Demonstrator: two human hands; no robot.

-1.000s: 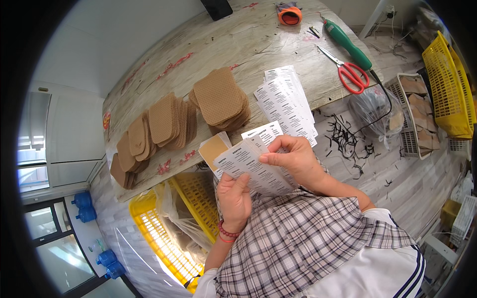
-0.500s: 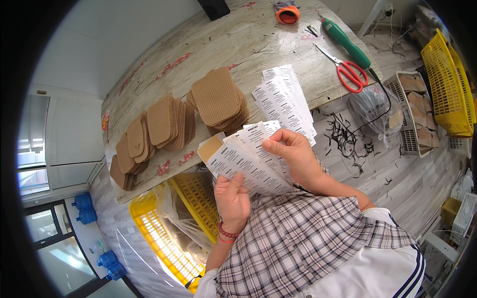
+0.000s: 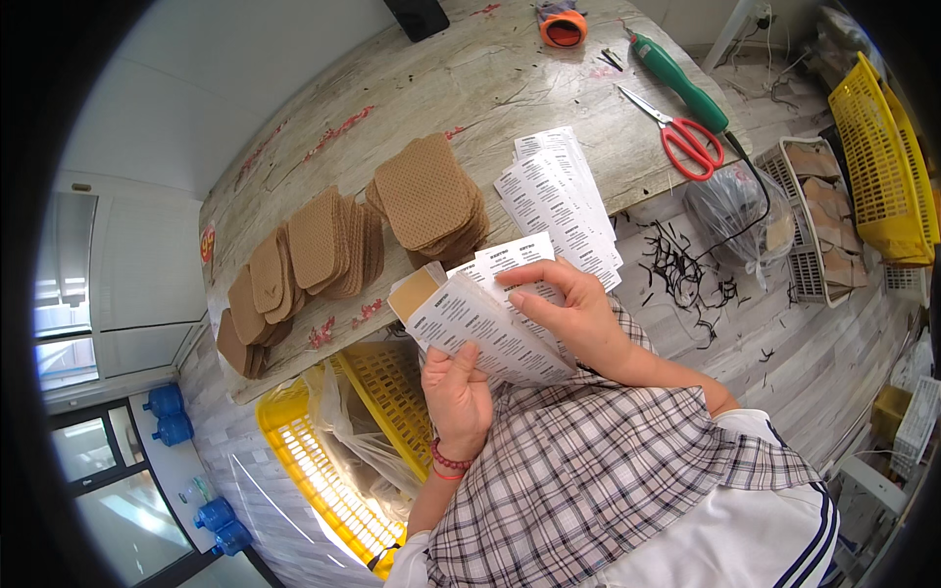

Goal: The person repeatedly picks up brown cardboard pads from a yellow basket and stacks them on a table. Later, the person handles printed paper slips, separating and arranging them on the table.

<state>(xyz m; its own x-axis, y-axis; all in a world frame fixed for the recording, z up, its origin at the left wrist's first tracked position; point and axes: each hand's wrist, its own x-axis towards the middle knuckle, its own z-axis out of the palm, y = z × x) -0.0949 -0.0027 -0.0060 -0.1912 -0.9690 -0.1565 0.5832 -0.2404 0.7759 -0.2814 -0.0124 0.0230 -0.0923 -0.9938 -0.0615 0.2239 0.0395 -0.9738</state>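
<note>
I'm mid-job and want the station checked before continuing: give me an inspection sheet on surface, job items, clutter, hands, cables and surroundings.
Surface: table worn, red marks on it.
Job's things: held sheets fanned; sheet pile overhangs the front edge; brown pads in several stacks.
Clutter: scissors, green tool, orange item on the table; black scraps on the floor.
Hands: left hand grips the held sheets; right hand at their upper part, contact unclear.
Cables: black cord runs from green tool over the table's edge.
Surroundings: yellow basket below the front edge; crate right; blue bottles left.
</note>
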